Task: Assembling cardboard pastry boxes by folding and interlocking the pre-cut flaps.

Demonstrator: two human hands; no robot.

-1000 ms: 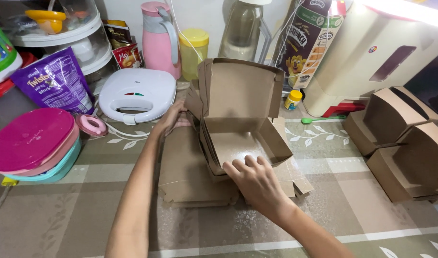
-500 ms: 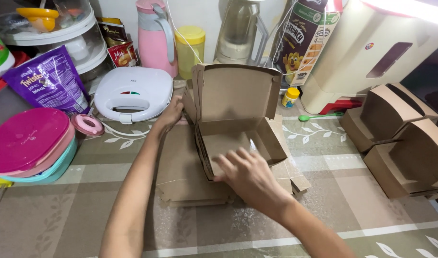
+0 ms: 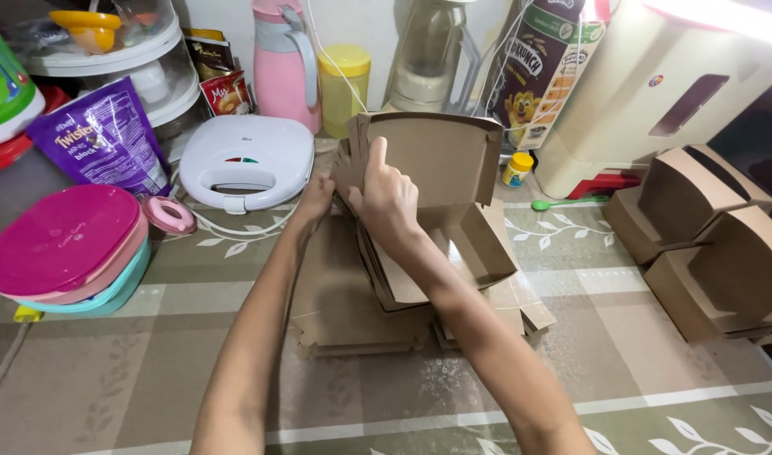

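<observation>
A brown cardboard box (image 3: 453, 194), half folded, stands with its lid upright on a stack of flat cardboard blanks (image 3: 352, 303). My right hand (image 3: 384, 198) presses against the left side of the raised lid, thumb pointing up. My left hand (image 3: 316, 198) grips the box's left edge beside it. Both hands touch the same side flap. The box's open tray lies to the right of my right forearm.
Folded brown boxes (image 3: 706, 236) sit at the right. A white sandwich maker (image 3: 247, 160), pink jug (image 3: 283, 67), yellow jar (image 3: 344, 84) and cereal box (image 3: 542, 67) line the back. Pink and teal lidded containers (image 3: 61, 253) and a purple snack bag (image 3: 104, 135) stand left.
My right hand rose from the box's tray floor to the left side of the lid, beside my left hand. The lid now stands more upright.
</observation>
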